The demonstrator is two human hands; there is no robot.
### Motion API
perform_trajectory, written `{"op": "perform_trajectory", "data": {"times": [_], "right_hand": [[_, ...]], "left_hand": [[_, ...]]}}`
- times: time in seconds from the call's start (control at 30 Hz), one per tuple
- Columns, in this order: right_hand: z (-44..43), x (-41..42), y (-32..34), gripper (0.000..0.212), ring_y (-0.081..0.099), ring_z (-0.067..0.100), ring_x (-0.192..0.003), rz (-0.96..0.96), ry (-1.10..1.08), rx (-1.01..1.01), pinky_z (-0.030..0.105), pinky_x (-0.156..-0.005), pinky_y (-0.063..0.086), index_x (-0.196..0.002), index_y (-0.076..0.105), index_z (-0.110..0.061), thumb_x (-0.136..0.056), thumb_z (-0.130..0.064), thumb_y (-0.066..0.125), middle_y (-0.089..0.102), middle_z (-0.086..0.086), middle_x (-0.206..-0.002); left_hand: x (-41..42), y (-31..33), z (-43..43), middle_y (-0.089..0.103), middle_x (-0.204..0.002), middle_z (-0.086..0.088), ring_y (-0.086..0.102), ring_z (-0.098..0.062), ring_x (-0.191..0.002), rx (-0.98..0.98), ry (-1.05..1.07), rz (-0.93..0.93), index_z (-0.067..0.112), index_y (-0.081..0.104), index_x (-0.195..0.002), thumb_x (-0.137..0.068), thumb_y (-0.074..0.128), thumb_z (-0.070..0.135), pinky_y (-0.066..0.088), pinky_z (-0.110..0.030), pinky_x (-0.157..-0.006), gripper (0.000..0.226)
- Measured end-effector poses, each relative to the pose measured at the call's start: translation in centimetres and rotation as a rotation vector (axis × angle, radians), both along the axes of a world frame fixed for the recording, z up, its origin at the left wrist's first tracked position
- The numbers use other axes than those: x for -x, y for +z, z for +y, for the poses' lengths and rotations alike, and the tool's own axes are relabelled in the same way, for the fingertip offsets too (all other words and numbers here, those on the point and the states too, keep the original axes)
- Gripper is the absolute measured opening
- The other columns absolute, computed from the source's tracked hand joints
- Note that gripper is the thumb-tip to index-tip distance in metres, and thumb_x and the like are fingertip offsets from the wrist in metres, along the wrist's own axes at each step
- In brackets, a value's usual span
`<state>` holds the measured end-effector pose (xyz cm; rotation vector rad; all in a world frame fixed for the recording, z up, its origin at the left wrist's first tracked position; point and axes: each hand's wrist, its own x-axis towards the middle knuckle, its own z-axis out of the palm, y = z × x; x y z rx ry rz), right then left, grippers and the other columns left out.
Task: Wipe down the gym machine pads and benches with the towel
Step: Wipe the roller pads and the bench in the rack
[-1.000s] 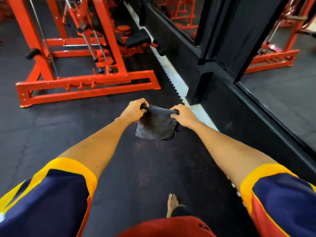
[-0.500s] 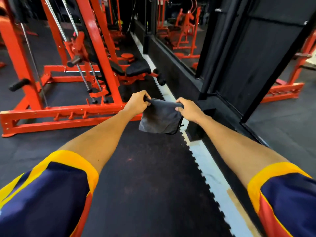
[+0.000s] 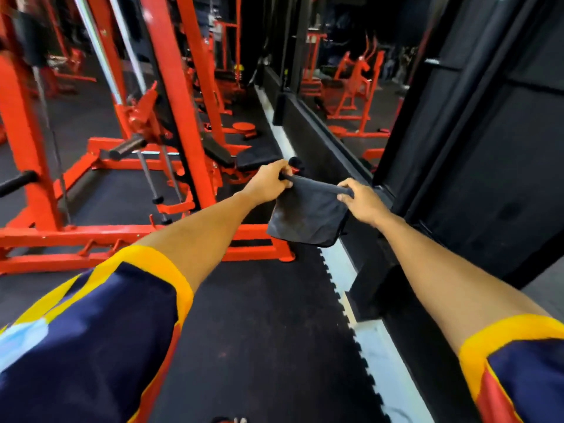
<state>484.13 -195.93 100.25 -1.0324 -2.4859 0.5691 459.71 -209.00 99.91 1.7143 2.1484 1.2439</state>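
**A:** Where is there room to move?

**B:** A lane of black rubber floor (image 3: 259, 331) runs straight ahead. The orange machine (image 3: 183, 96) borders it on the left, and a low black ledge (image 3: 320, 138) under the mirror (image 3: 351, 87) borders it on the right. The floor's right edge is toothed like a puzzle piece and meets a white strip (image 3: 384, 361). The machine's base rail (image 3: 91, 236) lies across the left side, and its end foot stops just beside that toothed edge.

**A:** Anything crowding the right side?

**B:** A black pillar (image 3: 476, 166) stands near the right arm. Its base comes down at the white strip, so the lane is narrower there.

**A:** What can't you make out?

**B:** The machine's top is cut off by the picture's edge, and its nearer uprights are blurred. The black seat pad (image 3: 259, 157) beyond the hands is partly hidden by an upright and by the left hand (image 3: 268, 184). The far end of the room is dark. The mirror shows only orange frames. Something small sits at the bottom edge, but I can't tell what it is.

**A:** And the hands?

**B:** Both arms reach forward, in navy sleeves (image 3: 91, 331) with yellow cuffs. The left hand pinches one top corner of the dark grey towel (image 3: 308, 218). The right hand (image 3: 363, 204) grips the other, fingers curled over the cloth. The upper edge is pulled taut between them. The rest hangs folded in the air above the floor, in front of the rail's end foot and nearer the camera than the seat pad.
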Motion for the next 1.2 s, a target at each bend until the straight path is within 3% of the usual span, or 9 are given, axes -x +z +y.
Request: {"op": "perform_trajectory", "data": {"times": [0.17, 0.33, 0.5, 0.6, 0.67, 0.8, 0.93, 1.03, 1.2], "right_hand": [[8.7, 5.2, 0.5, 0.025, 0.057, 0.023, -0.107, -0.006, -0.107, 0.016, 0.037, -0.084, 0.045, -0.123, 0.061, -0.022, -0.101, -0.012, 0.056, 0.061, 0.002, -0.124], [17.6, 9.0, 0.7, 0.015, 0.056, 0.031, -0.112, -0.084, -0.136, -0.014, 0.043, -0.09, 0.045, -0.112, 0.062, -0.011, -0.098, -0.011, 0.058, 0.055, 0.01, -0.123], [27.1, 11.7, -0.5, 0.007, 0.055, 0.024, -0.086, 0.037, -0.153, 0.105, 0.035, -0.069, 0.038, -0.095, 0.062, -0.005, -0.095, -0.007, 0.056, 0.062, 0.015, -0.096], [32.2, 12.9, -1.0, 0.011, 0.05, 0.017, -0.073, 0.135, -0.125, 0.209, 0.033, -0.063, 0.036, -0.09, 0.063, -0.012, -0.097, -0.008, 0.055, 0.058, 0.001, -0.078], [36.2, 13.7, -1.9, 0.011, 0.048, 0.013, -0.068, 0.202, -0.125, 0.239, 0.032, -0.06, 0.035, -0.091, 0.065, -0.01, -0.096, -0.005, 0.056, 0.057, 0.0, -0.075], [43.7, 15.2, -3.1, 0.026, 0.048, 0.009, -0.065, 0.234, -0.141, 0.278, 0.029, -0.058, 0.036, -0.082, 0.063, -0.019, -0.091, 0.004, 0.053, 0.059, -0.003, -0.071], [49.0, 16.2, -4.7, 0.032, 0.057, 0.02, -0.094, 0.223, -0.158, 0.235, 0.023, -0.075, 0.039, -0.092, 0.072, -0.009, -0.087, 0.012, 0.047, 0.064, 0.009, -0.102], [53.7, 17.8, -6.1, 0.034, 0.055, 0.02, -0.098, 0.26, -0.159, 0.208, 0.004, -0.068, 0.036, -0.091, 0.073, 0.007, -0.08, 0.022, 0.045, 0.066, 0.016, -0.1], [60.6, 22.1, -7.8, 0.042, 0.055, 0.019, -0.085, 0.213, -0.066, 0.374, 0.027, -0.07, 0.042, -0.077, 0.064, -0.01, -0.077, 0.022, 0.038, 0.061, 0.007, -0.086]], "left_hand": [[5.3, 2.5, 11.2, 0.067, -0.096, 0.003, 0.06, -0.013, -0.091, -0.015, -0.1, -0.019, 0.015, 0.065, -0.095, -0.086, 0.074, 0.004, 0.047, -0.029, -0.086, 0.017], [8.1, 1.2, 20.6, 0.063, -0.089, 0.006, 0.057, -0.013, -0.086, -0.005, -0.133, -0.09, 0.018, 0.056, -0.092, -0.09, 0.069, 0.002, 0.041, -0.025, -0.08, 0.02], [9.7, -2.4, 29.9, 0.052, -0.083, 0.012, 0.045, -0.003, -0.076, -0.041, -0.139, -0.218, 0.014, 0.048, -0.104, -0.101, 0.054, 0.003, 0.04, -0.024, -0.076, 0.013], [10.2, -3.3, 35.1, 0.046, -0.086, 0.009, 0.042, -0.001, -0.076, -0.039, -0.15, -0.297, 0.014, 0.041, -0.109, -0.106, 0.046, 0.005, 0.039, -0.011, -0.07, 0.011], [10.9, -4.0, 39.3, 0.044, -0.088, 0.008, 0.04, -0.002, -0.078, -0.005, -0.134, -0.332, 0.013, 0.04, -0.109, -0.106, 0.046, 0.003, 0.039, -0.022, -0.078, 0.012], [12.1, -4.6, 46.6, 0.05, -0.092, 0.005, 0.046, -0.001, -0.081, 0.017, -0.147, -0.405, 0.014, 0.04, -0.111, -0.1, 0.062, 0.006, 0.041, -0.027, -0.084, 0.026], [13.1, -5.8, 51.2, 0.06, -0.111, -0.005, 0.06, -0.011, -0.099, 0.226, -0.271, -0.392, 0.014, 0.046, -0.135, -0.079, 0.085, 0.002, 0.054, -0.027, -0.09, 0.069], [15.6, -6.9, 56.9, 0.071, -0.112, -0.013, 0.065, -0.019, -0.103, 0.32, -0.321, -0.288, 0.009, 0.068, -0.117, -0.075, 0.084, -0.003, 0.055, -0.038, -0.098, 0.047], [18.5, -8.2, 64.2, 0.065, -0.093, 0.0, 0.059, -0.01, -0.087, 0.375, -0.465, -0.231, 0.011, 0.067, -0.097, -0.076, 0.07, -0.013, 0.05, -0.024, -0.08, 0.032]]}}
